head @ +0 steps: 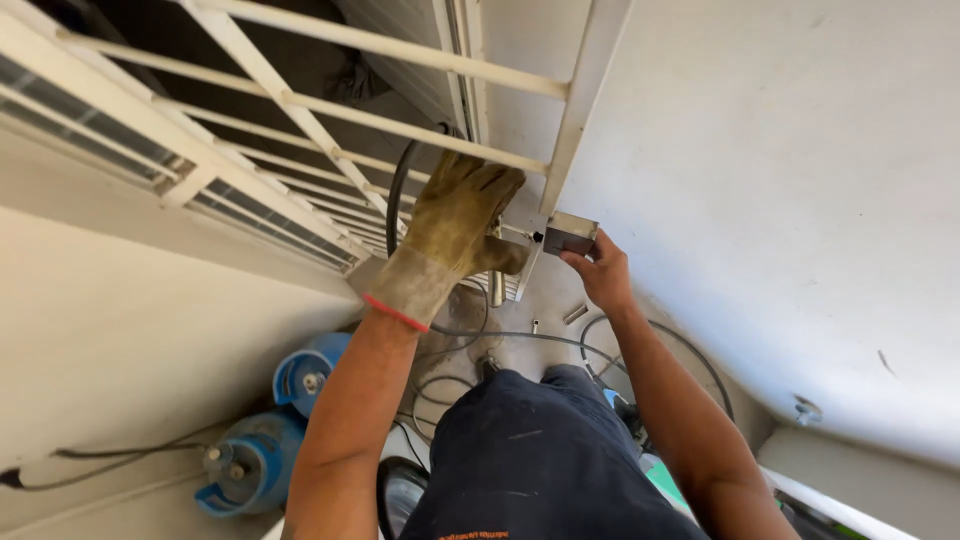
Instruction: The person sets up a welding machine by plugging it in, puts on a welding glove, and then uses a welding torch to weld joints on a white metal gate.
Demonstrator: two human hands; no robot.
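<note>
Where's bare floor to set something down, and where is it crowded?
Bare floor: the pale strip left of the blue cylinders, around one black cable. Crowded: by the knee, looped hoses. Gloved left hand and right hand fill the grille corner.

Small grey metal block (570, 236) at white frame's (575, 120) lower corner, held level

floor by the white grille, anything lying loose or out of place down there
Yes. A short metal piece and a smaller bit lie loose on the floor below the grille, among looping black cables. Two blue gas cylinders lie tipped on their sides at the left wall.
</note>
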